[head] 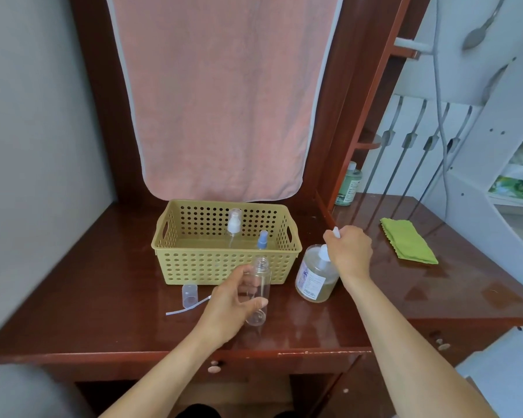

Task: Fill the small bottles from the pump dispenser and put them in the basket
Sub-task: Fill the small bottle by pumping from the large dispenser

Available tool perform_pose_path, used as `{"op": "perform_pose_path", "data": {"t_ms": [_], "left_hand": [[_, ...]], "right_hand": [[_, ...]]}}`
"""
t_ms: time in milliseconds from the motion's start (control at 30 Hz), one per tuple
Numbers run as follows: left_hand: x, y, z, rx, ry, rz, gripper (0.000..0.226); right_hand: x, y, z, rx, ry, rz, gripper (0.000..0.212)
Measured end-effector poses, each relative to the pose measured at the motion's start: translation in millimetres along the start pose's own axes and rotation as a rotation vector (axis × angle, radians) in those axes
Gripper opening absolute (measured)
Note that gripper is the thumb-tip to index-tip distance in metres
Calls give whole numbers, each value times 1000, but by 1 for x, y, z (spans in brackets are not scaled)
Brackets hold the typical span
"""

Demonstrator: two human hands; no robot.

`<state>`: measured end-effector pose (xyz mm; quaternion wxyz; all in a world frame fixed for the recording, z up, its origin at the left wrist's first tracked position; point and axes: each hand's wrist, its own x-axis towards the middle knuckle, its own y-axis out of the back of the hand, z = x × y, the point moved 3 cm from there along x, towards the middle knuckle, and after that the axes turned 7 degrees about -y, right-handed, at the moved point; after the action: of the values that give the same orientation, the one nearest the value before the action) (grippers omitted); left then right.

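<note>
Bottle (259, 292): clear, uncapped, apparently empty, upright or slightly tilted, base at or just above the desk (103, 297). Held in left hand (233, 300), thumb across the front low on the body, fingers wrapped behind; neck clear above the grip. Removed spray cap (190, 294) with dip tube lies on the desk, outboard of the left grip, apart from it.

Dispenser (314, 276): round, partly full of yellowish liquid, just right of the bottle, not touching. Right hand (349, 251) closed over the pump head; nozzle tip projects past the knuckles on the far side, pointing away from the bottle. Cannot tell whether the head is depressed.

Basket (227, 267): directly beyond the left grip; two capped bottles (233, 229) stand inside, so likely two done and this one in progress.

Procedure, as judged:
- Turn the pump head, or rotate the dispenser, until the nozzle faces the left grip.
- Bring the neck directly under the nozzle tip, touching or just below, before pressing.
- Keep the grip low on the body; keep the thumb off the mouth.
- Press slowly and fully; release fully between strokes. Thick liquid probably strings, so pause before drawing away.
- Steady the dispenser base against the glossy desk; expect sliding under an off-axis press.
- Stop short of the neck to leave room for the dip tube.

Risk: narrow mouth, easy to miss. Green cloth (408, 241) lies right of the right grip, within reach for spills.
</note>
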<state>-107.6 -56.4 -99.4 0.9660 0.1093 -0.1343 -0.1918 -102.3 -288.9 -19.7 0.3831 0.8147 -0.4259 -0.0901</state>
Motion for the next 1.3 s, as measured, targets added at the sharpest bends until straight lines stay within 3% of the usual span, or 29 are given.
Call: {"op": "perform_pose_path", "data": {"t_ms": [167, 433, 567, 700, 900, 1100, 1300], "left_hand": [[0, 3, 2, -42, 22, -37, 53], [3, -3, 10, -53, 18, -52, 53], [9, -11, 19, 74, -51, -60, 57], [15, -14, 26, 209, -97, -59, 54], [21, -20, 38, 416, -175, -65, 55], [25, -24, 44, 506, -207, -59, 57], [25, -22, 45, 518, -199, -63, 58]], "right_hand": [[-5, 16, 0, -86, 110, -139, 17], [-23, 35, -14, 69, 245, -787, 32], [-26, 31, -18, 149, 234, -928, 25], [-23, 26, -12, 297, 141, -956, 21], [-27, 19, -7, 331, -16, -823, 18], [-37, 17, -3, 496, -264, -817, 19], [-52, 19, -7, 530, -347, -715, 21]]}}
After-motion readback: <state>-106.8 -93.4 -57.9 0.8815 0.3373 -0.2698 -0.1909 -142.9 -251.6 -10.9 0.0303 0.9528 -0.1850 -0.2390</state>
